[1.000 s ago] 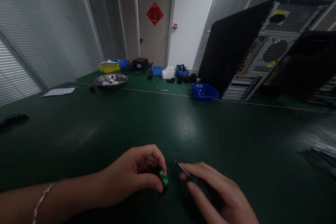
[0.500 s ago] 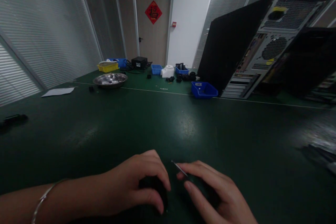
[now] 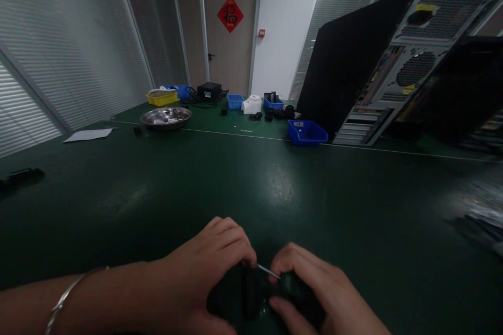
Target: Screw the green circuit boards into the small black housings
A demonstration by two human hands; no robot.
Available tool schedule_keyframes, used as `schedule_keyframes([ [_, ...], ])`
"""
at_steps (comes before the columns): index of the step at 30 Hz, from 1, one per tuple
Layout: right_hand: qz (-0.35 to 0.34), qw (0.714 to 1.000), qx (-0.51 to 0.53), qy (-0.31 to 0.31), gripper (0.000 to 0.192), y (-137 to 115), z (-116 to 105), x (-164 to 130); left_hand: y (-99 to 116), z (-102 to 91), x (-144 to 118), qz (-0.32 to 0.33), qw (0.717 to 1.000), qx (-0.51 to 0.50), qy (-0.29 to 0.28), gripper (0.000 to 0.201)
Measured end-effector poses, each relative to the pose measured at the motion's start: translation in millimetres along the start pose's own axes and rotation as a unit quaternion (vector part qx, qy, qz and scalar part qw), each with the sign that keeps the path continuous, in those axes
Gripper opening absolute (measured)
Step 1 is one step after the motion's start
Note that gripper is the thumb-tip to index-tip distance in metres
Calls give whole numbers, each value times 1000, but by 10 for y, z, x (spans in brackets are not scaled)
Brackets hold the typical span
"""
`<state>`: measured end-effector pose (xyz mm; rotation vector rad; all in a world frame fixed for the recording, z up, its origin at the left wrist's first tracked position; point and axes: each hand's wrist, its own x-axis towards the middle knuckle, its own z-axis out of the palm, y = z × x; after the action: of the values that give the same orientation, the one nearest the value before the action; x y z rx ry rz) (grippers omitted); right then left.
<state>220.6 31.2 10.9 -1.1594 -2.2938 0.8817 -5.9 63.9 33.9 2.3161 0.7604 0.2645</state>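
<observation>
My left hand (image 3: 204, 272) is curled over a small dark part (image 3: 239, 298) low on the green mat, near the bottom edge of the view. My right hand (image 3: 318, 293) grips a dark-handled tool whose thin metal shaft (image 3: 267, 271) points left, its tip touching the left fingers above the part. The two hands are close together, almost touching. Most of the part is hidden under the fingers. A thin bracelet (image 3: 66, 296) is on my left wrist.
A green mat (image 3: 251, 178) covers the table. A computer case (image 3: 377, 68) lies tilted at the back right, with a blue bin (image 3: 306, 133) beside it. A metal bowl (image 3: 165, 116), paper (image 3: 88, 135), small bins and black parts sit far back. A dark object (image 3: 21, 175) lies at left.
My right hand has closed around the tool and moved left, bringing the shaft tip to my left fingers. My left hand turned over the part, hiding the green piece seen earlier.
</observation>
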Motion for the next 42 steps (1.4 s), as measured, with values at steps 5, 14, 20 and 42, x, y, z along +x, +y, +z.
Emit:
schedule_keyframes([
  [5,-24,996,-60,-58,30,-1,-7,24,42,12,9,-7,1000,28,0,46],
  [14,-104,994,-45,-8,17,58,54,49,61,2,-30,-18,998,-43,29,36],
  [20,-51,989,90,108,17,7,-35,10,-39,73,-95,50,983,-167,51,46],
  [42,-77,974,177,118,17,-93,2,50,-9,110,-107,92,967,-235,36,57],
])
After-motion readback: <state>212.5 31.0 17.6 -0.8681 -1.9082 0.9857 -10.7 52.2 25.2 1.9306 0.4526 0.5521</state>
